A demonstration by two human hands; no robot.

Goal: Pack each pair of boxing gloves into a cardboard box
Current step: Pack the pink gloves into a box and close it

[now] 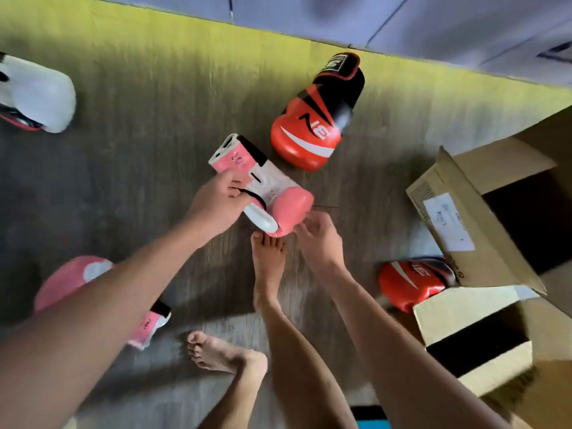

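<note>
While the left hand has its fingers wrapped round the wrist part of the pink and white glove, the right hand sits just beside the padded fist end, fingers loosely curled and holding nothing as far as I can see. The glove is in the middle of the wooden floor, long axis running from the cuff at far left down to the fist at near right, so the fist end points at the right hand, and a bare foot is right under it.

Its partner, the other pink glove, lies near left, partly hidden behind the left forearm, well apart from the held one. My guess is that one gets grabbed next, and the left hand's side is closer to it.

Two open cardboard boxes are on the right: the far box and the near box. A red and black glove is wedged between them, its mate lies just beyond the held glove, and a white glove is far left. Nothing really blocks the way to the boxes except that red one.
</note>
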